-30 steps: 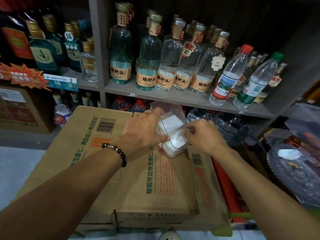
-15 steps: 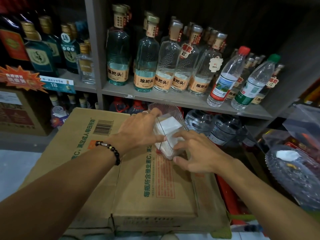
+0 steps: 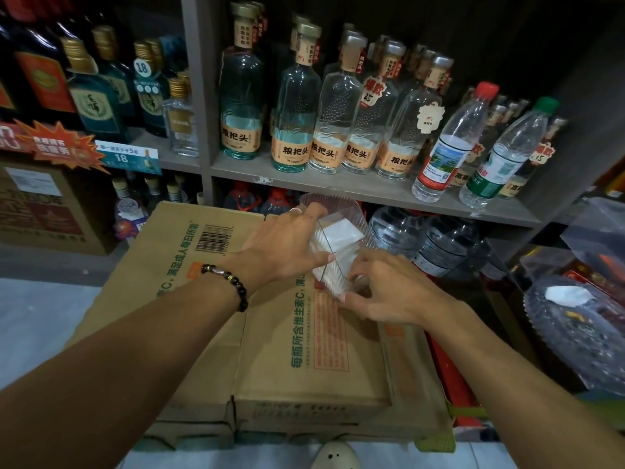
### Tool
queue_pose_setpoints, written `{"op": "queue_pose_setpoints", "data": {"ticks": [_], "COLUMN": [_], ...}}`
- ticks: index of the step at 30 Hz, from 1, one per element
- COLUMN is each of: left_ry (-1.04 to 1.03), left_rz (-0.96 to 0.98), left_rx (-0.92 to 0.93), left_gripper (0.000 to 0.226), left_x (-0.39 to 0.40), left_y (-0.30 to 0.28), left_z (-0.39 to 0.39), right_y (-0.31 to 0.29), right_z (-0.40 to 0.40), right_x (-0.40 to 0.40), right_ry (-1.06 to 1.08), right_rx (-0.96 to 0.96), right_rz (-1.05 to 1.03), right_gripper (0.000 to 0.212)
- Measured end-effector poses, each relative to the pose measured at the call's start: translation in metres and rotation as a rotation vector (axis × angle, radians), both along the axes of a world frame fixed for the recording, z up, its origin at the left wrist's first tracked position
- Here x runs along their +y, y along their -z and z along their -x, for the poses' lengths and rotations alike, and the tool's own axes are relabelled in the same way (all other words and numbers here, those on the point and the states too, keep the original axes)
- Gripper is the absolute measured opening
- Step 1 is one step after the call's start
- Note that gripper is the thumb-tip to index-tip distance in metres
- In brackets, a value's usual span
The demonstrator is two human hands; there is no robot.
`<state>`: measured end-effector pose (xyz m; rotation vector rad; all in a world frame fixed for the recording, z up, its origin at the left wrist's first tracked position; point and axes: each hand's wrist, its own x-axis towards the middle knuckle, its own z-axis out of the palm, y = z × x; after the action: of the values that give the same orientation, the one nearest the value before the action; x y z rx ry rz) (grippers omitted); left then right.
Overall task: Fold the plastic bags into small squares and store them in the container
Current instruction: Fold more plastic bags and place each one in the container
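Right hand [image 3: 394,292] dropped to the ribbed clear plastic container's [image 3: 333,269] near end, fingers curled on it. Left hand [image 3: 284,247] grips its side; folded white bags [image 3: 341,233] inside, on the "维生素C" cardboard box [image 3: 304,350].

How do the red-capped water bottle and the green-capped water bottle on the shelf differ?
The red-capped clear plastic water bottle has a red-and-white label with a picture; the green-capped clear plastic water bottle has a green-and-white label. The red-capped one stands left of the green-capped one, nearer the glass liquor bottles. Both lean and stand on the grey shelf.
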<state>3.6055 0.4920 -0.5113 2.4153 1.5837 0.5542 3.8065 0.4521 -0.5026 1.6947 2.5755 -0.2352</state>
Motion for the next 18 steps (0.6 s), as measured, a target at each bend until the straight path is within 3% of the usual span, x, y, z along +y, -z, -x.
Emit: {"op": "queue_pose_setpoints", "data": {"ticks": [4,9,18], "left_ry": [0.069,0.071,-0.17], "left_rz": [-0.01,0.115,0.255], "left_rx": [-0.004,0.151,0.205], "left_gripper": [0.052,0.037,0.032], "left_x": [-0.023,-0.088,-0.241], "left_y": [-0.012,-0.011,0.014], "left_z": [0.02,0.07,0.183], "right_y": [-0.02,-0.037,-0.031], "right_z": [0.01,0.06,0.189], "right_x": [-0.015,-0.049,-0.119], "right_ry": [0.052,0.022,-0.214], "right_rx": [0.105,0.282,0.276], "right_rz": [-0.137,-0.121,-0.007], "right_gripper": [0.048,0.041,0.036]}}
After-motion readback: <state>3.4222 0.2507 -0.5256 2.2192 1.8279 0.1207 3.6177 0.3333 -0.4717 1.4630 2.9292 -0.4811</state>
